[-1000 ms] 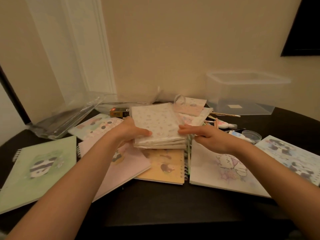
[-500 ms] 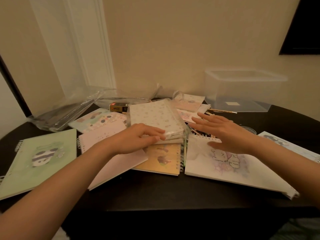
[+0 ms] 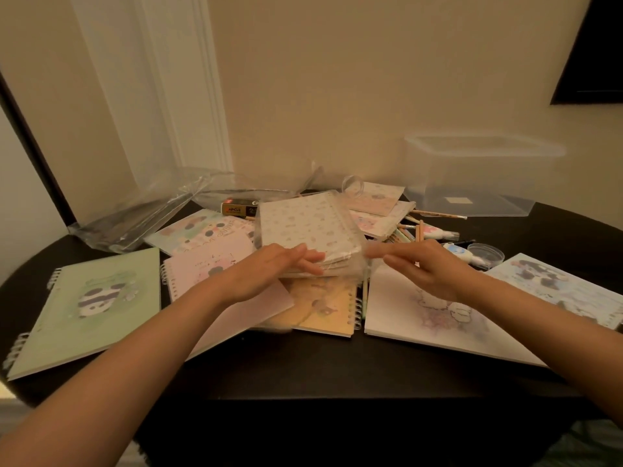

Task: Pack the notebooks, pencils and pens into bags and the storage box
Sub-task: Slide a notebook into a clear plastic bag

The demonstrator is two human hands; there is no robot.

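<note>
While the left hand [image 3: 269, 274] rests flat-fingered on the bagged notebook stack [image 3: 303, 227], the right hand [image 3: 424, 267] hovers just beside it — fingers straight, gripping nothing.

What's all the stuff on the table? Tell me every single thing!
Green panda-cover spiral notebook: one, green, far left.
Pink spiral notebook: one, pink, under left forearm.
Clear-bagged stack of white patterned notebooks: one stack, white, centre.
Orange spiral notebook: one, orange, front of centre.
White cat-drawing pad: one, white, right of centre.
Blue panda-cover notebook: one, pale blue, far right.
Clear plastic storage box: one, see-through, back right.
Clear plastic bags: count unclear, see-through, back left.
Pencils and pens: several, mixed, behind right hand.
Dark round table: one, blackish, under everything.
Left hand: one, fingers on the bagged stack.
Right hand: one, at the bag's right edge.
</note>
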